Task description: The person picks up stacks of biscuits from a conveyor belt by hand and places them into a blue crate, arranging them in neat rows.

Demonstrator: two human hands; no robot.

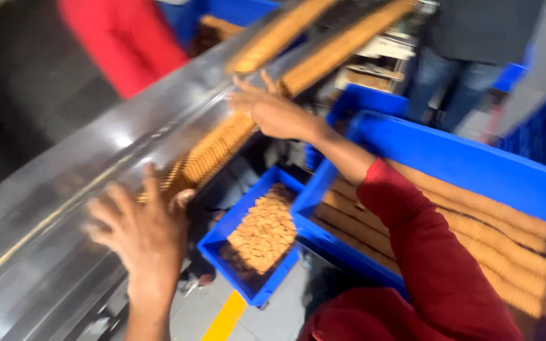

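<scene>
Steel conveyor chute [64, 189]; left hand [143, 233], right hand [273, 113] bracket biscuit row [213, 151].

A small blue plastic crate [222, 243] of loose broken biscuits sits low on the grey floor [285, 309], beside a yellow floor line [225, 319]. A person in blue jeans [450, 82] stands behind.

A long, shiny steel conveyor chute [96, 164] slants across the view. On it lies a stacked row of biscuits [213, 151], standing on edge between the left hand [143, 230] and the right hand [273, 113], touching both. Beyond the right hand, two more biscuit rows [323, 38] run up the chute side by side, a narrow gap between them.
</scene>
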